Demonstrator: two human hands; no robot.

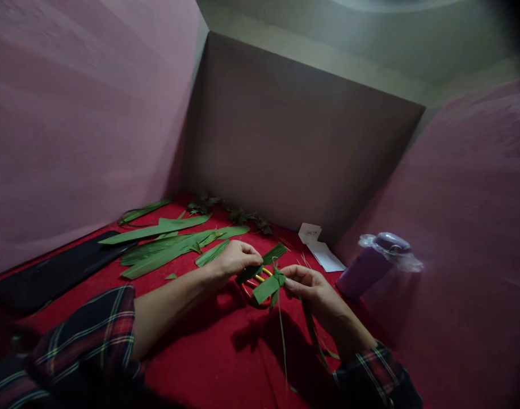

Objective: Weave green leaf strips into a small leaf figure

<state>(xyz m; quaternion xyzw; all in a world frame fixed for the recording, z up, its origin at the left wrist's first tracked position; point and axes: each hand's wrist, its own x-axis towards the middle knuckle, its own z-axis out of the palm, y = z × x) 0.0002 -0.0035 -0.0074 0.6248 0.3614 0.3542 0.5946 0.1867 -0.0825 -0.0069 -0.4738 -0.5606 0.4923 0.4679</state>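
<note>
Between my hands is a folded green leaf piece [266, 288], with flat strip ends sticking out around a knot-like middle. My right hand [309, 287] pinches it at that middle, on the right side. A thin pale fibre hangs down from it. My left hand [239, 260] has its thumb and fingers pressed together at a dark green leaf strip [275, 254] at the upper left of the folded piece. How the strip joins the piece is hard to see. Behind them, partly covered, show the red and yellow loops of a handle [267, 272], perhaps scissors, on the red cloth.
Several long green leaves [175, 250] lie on the red cloth [209, 352] at the left, beside a long black object [68, 267]. Leafy sprigs [238, 215] lie along the back wall. White papers [326, 255] and a purple container [364, 270] with clear plastic stand at the right.
</note>
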